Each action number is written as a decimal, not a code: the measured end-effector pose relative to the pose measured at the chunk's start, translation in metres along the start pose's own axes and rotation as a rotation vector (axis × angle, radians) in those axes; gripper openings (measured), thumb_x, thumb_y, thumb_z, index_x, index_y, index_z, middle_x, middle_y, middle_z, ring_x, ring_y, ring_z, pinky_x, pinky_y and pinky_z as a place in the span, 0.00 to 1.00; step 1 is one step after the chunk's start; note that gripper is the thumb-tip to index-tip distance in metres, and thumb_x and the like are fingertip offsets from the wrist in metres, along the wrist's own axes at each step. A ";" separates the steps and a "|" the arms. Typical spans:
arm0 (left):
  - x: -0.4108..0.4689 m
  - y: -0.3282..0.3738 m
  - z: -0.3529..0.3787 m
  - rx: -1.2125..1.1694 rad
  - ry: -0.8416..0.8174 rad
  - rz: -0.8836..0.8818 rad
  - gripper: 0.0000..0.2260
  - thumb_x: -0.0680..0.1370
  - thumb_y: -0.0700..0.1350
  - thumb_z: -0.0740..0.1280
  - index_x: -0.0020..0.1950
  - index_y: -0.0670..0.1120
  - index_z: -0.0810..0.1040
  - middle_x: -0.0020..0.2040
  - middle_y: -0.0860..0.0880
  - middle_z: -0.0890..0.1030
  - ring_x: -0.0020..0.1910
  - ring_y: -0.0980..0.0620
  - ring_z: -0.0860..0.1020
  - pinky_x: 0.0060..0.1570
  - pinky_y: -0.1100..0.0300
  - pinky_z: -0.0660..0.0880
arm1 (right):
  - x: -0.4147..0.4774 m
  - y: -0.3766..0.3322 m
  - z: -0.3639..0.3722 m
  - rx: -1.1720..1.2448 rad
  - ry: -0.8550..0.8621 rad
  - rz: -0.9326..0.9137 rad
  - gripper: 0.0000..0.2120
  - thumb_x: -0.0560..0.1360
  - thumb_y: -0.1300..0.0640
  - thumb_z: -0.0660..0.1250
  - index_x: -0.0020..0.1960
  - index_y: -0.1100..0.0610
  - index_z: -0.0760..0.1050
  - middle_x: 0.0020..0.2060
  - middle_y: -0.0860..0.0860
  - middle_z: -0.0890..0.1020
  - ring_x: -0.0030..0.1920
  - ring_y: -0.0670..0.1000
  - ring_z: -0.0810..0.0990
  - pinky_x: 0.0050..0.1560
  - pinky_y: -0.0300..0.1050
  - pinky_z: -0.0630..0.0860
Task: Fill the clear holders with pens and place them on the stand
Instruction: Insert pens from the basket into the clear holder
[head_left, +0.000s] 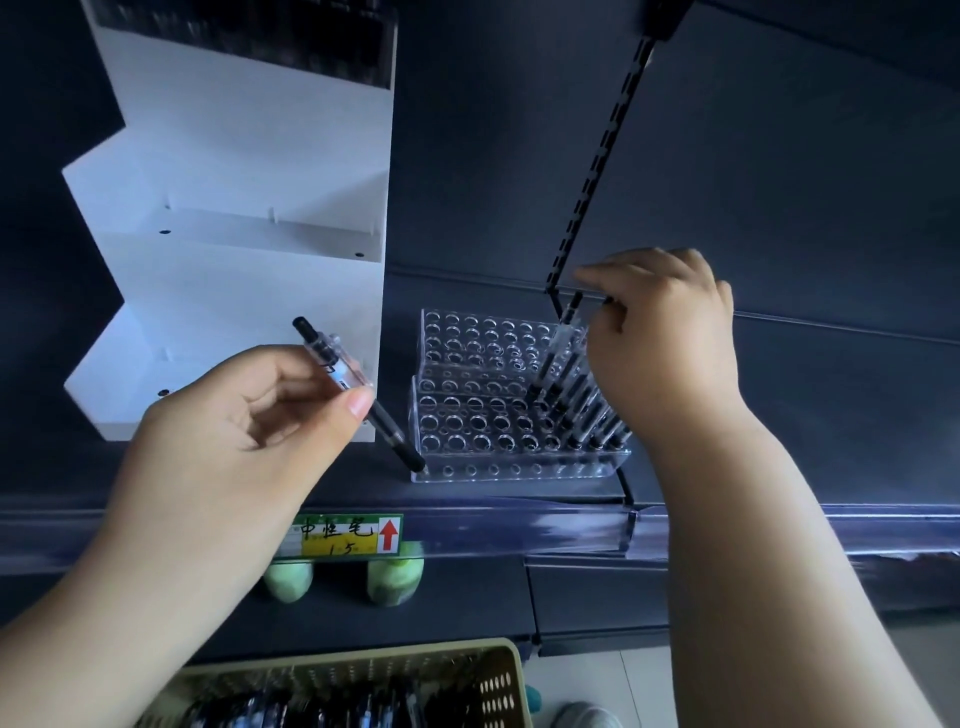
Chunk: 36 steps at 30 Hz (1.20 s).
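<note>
Left hand (223, 431) pinches a loose pen (353, 384) slanting down-right, its tip at the front holder's (519, 470) near-left corner beside empty holes; right hand (670, 332) grips a seated pen (558, 343) at the holder's right end.

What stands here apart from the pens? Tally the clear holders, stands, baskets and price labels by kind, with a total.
Clear holders: 2 (back holder, front holder)
White stand: 1
Basket: 1
Price label: 1
Total: 5
</note>
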<state>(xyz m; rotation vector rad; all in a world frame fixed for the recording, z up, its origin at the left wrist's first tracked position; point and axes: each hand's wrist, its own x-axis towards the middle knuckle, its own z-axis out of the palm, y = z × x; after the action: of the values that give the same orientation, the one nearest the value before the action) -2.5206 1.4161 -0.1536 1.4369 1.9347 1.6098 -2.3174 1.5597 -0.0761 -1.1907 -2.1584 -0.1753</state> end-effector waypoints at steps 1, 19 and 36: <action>0.001 0.009 0.002 -0.029 0.004 -0.023 0.16 0.72 0.60 0.71 0.57 0.56 0.79 0.51 0.60 0.83 0.48 0.62 0.81 0.42 0.73 0.76 | 0.000 0.000 -0.001 0.017 0.004 0.001 0.18 0.70 0.66 0.60 0.54 0.53 0.81 0.53 0.51 0.82 0.56 0.58 0.72 0.49 0.48 0.63; 0.049 0.093 0.116 0.123 -0.092 0.063 0.05 0.72 0.45 0.73 0.42 0.53 0.79 0.33 0.62 0.77 0.34 0.74 0.75 0.35 0.83 0.66 | -0.010 0.031 -0.015 0.242 -0.037 0.091 0.19 0.71 0.66 0.58 0.56 0.54 0.80 0.54 0.51 0.81 0.56 0.56 0.73 0.58 0.49 0.69; 0.046 0.070 0.141 0.283 -0.086 0.012 0.06 0.73 0.43 0.71 0.49 0.47 0.81 0.35 0.55 0.78 0.34 0.59 0.76 0.33 0.82 0.65 | -0.013 0.022 -0.016 0.312 -0.086 0.063 0.22 0.71 0.67 0.57 0.58 0.51 0.79 0.54 0.51 0.80 0.56 0.56 0.71 0.57 0.52 0.69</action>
<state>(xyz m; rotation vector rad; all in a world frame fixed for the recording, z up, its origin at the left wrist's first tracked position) -2.4076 1.5323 -0.1272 1.5940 2.1737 1.2934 -2.2874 1.5567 -0.0762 -1.0984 -2.1218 0.2364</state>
